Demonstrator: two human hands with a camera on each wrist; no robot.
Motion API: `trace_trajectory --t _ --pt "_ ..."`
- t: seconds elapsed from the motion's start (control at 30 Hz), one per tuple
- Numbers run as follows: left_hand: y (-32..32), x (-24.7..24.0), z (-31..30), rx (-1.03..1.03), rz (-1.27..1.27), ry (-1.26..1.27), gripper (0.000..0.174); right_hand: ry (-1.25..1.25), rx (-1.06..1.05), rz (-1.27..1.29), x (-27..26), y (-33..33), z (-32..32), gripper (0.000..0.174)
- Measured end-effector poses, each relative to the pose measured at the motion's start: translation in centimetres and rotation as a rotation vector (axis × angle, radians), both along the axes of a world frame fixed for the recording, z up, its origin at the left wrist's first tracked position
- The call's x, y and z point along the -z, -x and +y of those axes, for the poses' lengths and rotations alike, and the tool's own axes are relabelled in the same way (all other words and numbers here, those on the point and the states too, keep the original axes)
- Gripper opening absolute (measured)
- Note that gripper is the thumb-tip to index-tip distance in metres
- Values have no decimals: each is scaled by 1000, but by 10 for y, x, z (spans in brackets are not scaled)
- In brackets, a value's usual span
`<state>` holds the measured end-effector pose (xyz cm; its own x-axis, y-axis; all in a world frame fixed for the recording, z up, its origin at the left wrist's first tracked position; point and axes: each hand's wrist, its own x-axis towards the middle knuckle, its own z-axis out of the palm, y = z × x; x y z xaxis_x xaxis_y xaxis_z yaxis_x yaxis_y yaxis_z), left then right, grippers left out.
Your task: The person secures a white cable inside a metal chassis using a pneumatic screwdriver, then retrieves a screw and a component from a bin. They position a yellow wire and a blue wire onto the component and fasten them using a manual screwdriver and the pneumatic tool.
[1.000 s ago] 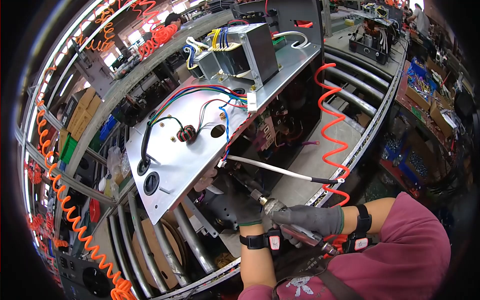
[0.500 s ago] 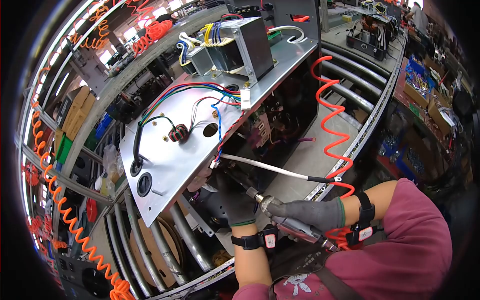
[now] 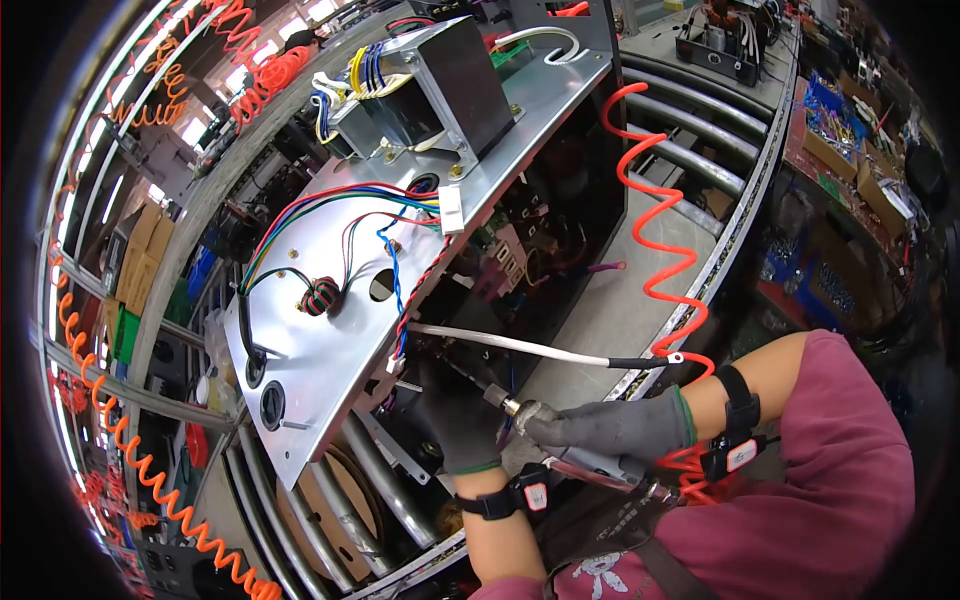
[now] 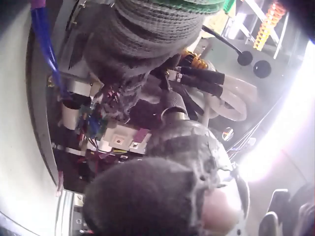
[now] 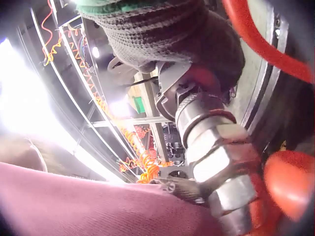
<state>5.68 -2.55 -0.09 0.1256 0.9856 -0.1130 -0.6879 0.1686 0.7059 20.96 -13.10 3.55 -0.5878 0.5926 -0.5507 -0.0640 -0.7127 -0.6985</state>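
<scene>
The plate (image 3: 320,365), its transformer (image 3: 450,90) near the upper edge, sits farther left in your head view than before. Your left hand (image 3: 455,415) reaches beneath the plate's lower right edge; its fingertips are hidden there, so their opening and hold can't be told. Your right hand (image 3: 620,425) curls round the driver (image 3: 590,472), just beside your left; the bit's tip is hard to make out. Farther right, a gap separates the plate from the red hose (image 3: 665,245).

Steel rollers (image 3: 390,482) (strip lights (image 3: 100,103), too)
</scene>
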Motion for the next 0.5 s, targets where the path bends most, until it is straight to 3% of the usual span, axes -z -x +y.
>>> trace_trajectory --t 0.03,0.1,0.23,0.3,0.33,0.43,0.47,0.5 --pt "1 -6 -5 -59 147 -30 30 1 -33 -2 -5 -4 3 65" --pt "21 -15 -16 -204 713 -215 24 -61 -84 -101 -25 -9 5 71" --pt "38 -41 -17 -425 989 -220 25 -75 -250 -249 -23 -14 15 78" --pt "57 -17 5 -293 1083 -606 24 -104 -229 -237 -25 -14 13 78" --pt "59 -22 6 -296 1087 -607 24 -139 -200 -231 -26 -14 12 78" --pt "71 -30 16 -319 1592 -1036 29 -306 -189 -130 16 -10 23 66" --pt "72 -28 21 -318 1596 -1034 29 -304 -191 -127 -1 -12 23 66" --pt "71 -28 26 -329 1422 -977 30 -213 -242 -152 -18 -17 23 61"
